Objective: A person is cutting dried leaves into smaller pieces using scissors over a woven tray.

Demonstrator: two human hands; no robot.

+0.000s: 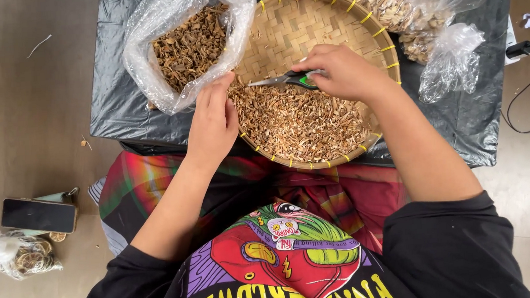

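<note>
A round woven bamboo tray (306,24) lies in front of me, its near half heaped with small cut brown pieces (303,119). My right hand (343,70) grips green-handled scissors (285,79), blades pointing left over the heap. My left hand (213,118) rests at the tray's left rim with fingers together, pinching something small near the scissor tips; what it holds is hidden. Just left of it stands a clear plastic bag (179,44) of dried brown pieces.
A black plastic sheet (127,108) covers the floor under tray and bags. More clear bags (416,11) of dried material sit at the back right. A phone (38,215) and a small bag of rings (20,256) lie left. A cable (528,99) runs at right.
</note>
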